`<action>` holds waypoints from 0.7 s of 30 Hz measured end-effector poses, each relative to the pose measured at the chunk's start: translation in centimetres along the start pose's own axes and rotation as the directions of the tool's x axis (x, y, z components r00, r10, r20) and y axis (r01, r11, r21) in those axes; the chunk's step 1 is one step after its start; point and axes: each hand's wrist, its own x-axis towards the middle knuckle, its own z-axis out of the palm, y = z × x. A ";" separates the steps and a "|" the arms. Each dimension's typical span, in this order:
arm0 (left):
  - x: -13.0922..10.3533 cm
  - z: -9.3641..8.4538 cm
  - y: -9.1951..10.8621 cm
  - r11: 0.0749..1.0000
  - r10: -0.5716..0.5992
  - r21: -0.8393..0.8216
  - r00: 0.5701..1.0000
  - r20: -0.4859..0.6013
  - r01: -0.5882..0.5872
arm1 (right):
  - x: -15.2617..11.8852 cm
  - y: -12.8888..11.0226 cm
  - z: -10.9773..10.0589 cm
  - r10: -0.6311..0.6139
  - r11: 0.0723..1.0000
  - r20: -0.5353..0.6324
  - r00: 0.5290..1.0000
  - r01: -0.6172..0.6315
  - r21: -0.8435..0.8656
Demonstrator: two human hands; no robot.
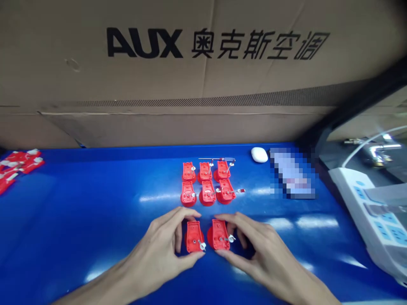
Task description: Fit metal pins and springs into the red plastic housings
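Left hand [162, 241] half-curled, thumb and fingers round near-left red part [192, 238]; right hand [263, 242] same grip on near-right red part [218, 236], side by side on blue table [95, 190]. Just beyond: six red parts [207, 193], two rows. Red pile [19, 163] way left. White case [259, 155] near pixelated item [294, 173], unreadable. Big cardboard [203, 84] walls off back, says "AUX 奥克斯空调" lol.
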 end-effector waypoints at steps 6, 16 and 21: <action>0.2 0.0 -0.5 0.999 0.042 0.021 0.999 -0.001 -0.042 | -0.1 0.1 -0.1 0.028 1.000 0.009 1.000 -0.028 -0.004; 0.2 0.0 -1.1 0.998 0.065 0.018 0.998 -0.006 -0.065 | 0.1 -0.3 -0.4 0.043 0.999 0.033 0.999 -0.044 0.016; 0.3 -0.1 -1.4 0.997 0.074 0.008 0.997 0.008 -0.074 | 0.2 -0.1 -0.2 0.054 0.998 0.029 0.998 -0.055 0.026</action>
